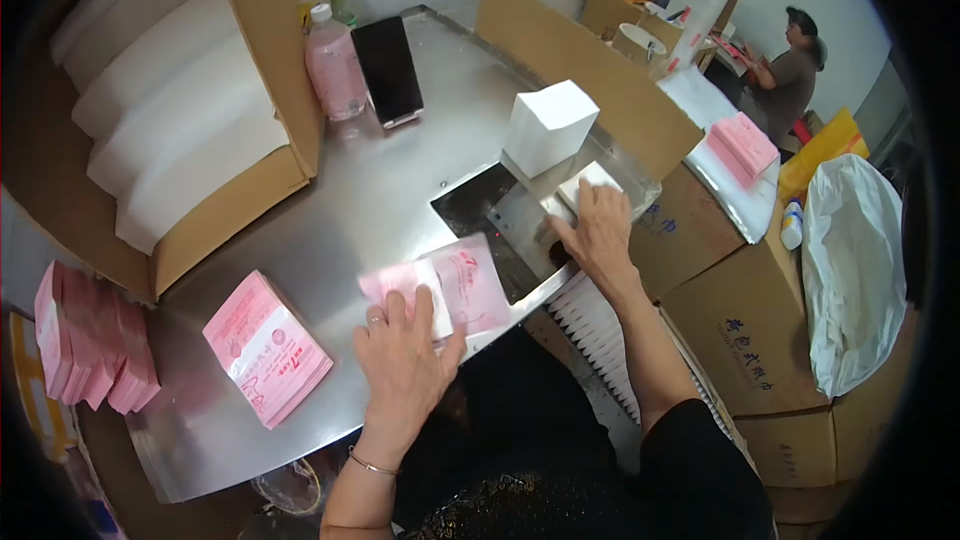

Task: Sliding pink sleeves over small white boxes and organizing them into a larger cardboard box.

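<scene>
In the head view, the left hand (408, 345) lay over folded white tissue (440, 316) on a pink printed plastic wrapper (474, 285), near-left of the black rectangular table opening (472, 202), its grip unclear. The right hand (602, 238), thumb and fingers apart, touched a small white block (588, 176) right of that opening.

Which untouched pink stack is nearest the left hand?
The pink stack lying flat on the metal table, left of the left hand and its pink wrapper. The pink bundles at far left and the pink pile at right are farther away.
</scene>
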Demonstrator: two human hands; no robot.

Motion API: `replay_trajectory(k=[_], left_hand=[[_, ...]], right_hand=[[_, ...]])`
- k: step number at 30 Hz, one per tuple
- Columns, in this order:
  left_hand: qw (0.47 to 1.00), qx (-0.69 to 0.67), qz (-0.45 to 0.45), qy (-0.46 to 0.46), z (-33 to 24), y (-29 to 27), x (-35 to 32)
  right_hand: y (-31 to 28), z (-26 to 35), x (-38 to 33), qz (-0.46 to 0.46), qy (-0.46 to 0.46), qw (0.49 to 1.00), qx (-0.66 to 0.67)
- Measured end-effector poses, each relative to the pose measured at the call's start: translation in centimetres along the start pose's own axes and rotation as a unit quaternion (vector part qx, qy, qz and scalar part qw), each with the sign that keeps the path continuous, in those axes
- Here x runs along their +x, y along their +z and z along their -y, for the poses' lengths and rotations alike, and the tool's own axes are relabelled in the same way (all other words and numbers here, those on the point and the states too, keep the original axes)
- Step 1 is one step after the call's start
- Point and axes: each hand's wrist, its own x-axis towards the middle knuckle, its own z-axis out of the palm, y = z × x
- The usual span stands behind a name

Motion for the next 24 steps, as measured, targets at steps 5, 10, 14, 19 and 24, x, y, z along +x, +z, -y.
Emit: replay_trajectory(k=[5,10,14,19,24], left_hand=[[1.000,0.014,0.000,0.002,-0.9,-0.2,0.9],[0.996,-0.063,0.000,0.059,0.1,-0.3,0.9],[0.997,-0.059,0.013,0.044,0.4,-1.0,0.2],[0.997,-0.040,-0.048,0.047,0.6,0.8,1.1],[0.996,-0.041,-0.072,0.042,0.7,1.2,0.8]], right_hand=[[1.1,1.5,-2.6,0.043,-0.041,0.997,0.048],[-1.6,-3.4,3.6,-0.080,0.239,0.925,0.285],[-3.1,-1.5,10.4,-0.181,0.064,0.973,0.127],[1.3,-0.5,13.0,-0.115,-0.065,0.991,-0.002],[1.8,-0.1,11.9,0.001,-0.012,1.000,-0.002]])
